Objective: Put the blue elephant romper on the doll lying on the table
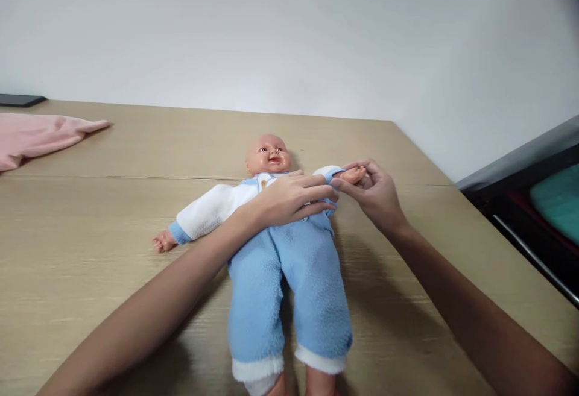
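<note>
A bald baby doll (289, 263) lies face up on the table, dressed in a fluffy blue and white outfit. Across its chest reaches my left hand (298, 197), its fingers bent around the sleeve of the doll's arm on the right; its thumb is partly hidden. My right hand (373, 188) pinches the blue sleeve cuff (332, 173) at the wrist, its fingers around the small doll hand (353, 175). The other doll arm, in a white sleeve (210, 209) with a blue cuff, stretches out to the left, untouched.
The wooden table (113, 293) meets a pale wall at the back. A pink cloth (45, 134) lies at the far left, with a dark flat object (20, 100) behind it. Beyond the table's right edge stands a dark frame with teal material (556, 203).
</note>
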A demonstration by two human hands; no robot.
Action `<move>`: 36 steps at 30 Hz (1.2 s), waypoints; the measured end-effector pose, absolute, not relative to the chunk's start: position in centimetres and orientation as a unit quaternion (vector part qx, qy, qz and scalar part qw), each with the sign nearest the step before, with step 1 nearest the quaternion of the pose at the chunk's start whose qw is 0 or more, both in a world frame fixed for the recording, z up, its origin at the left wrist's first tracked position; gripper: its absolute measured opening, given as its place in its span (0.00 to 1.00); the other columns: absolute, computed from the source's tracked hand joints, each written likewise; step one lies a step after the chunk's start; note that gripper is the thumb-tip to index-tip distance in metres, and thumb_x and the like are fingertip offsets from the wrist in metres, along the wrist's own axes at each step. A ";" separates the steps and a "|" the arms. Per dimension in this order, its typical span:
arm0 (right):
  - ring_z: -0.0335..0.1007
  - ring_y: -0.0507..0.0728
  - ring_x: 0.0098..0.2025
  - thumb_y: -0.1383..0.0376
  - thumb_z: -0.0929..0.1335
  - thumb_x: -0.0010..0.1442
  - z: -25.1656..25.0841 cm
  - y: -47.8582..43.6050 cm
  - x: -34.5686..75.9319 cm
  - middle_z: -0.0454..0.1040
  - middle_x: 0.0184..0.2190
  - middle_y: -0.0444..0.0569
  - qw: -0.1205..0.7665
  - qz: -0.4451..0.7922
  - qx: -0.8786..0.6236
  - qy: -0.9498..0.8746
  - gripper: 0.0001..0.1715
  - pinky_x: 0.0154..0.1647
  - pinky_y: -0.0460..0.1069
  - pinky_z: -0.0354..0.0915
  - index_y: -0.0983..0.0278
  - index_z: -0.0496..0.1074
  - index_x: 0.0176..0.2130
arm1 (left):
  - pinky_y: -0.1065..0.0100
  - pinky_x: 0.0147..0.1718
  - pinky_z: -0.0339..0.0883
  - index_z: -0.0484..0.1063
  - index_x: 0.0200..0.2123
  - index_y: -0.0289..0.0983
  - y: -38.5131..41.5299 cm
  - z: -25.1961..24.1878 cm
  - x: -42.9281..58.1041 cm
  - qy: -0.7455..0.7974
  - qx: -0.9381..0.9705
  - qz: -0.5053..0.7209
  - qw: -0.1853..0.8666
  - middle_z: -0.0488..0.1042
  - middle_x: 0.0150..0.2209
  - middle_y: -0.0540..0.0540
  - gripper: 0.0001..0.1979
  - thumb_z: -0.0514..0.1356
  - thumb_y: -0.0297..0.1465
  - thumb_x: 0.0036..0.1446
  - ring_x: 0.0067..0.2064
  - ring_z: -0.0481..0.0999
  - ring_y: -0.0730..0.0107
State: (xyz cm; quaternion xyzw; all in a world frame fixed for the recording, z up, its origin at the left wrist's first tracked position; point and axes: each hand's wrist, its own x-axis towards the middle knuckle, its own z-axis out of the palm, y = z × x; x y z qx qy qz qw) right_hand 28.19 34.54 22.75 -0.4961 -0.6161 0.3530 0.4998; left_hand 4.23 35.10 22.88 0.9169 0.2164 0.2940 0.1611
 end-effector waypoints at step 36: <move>0.74 0.53 0.36 0.50 0.80 0.55 16.3 32.9 25.0 0.79 0.36 0.40 0.552 0.529 -0.480 -0.429 0.24 0.33 0.45 0.70 0.55 0.71 0.45 | 0.60 0.44 0.67 0.68 0.40 0.41 36.7 21.6 5.1 0.408 0.824 0.314 0.236 0.75 0.38 0.47 0.02 0.58 0.29 0.67 0.40 0.75 0.60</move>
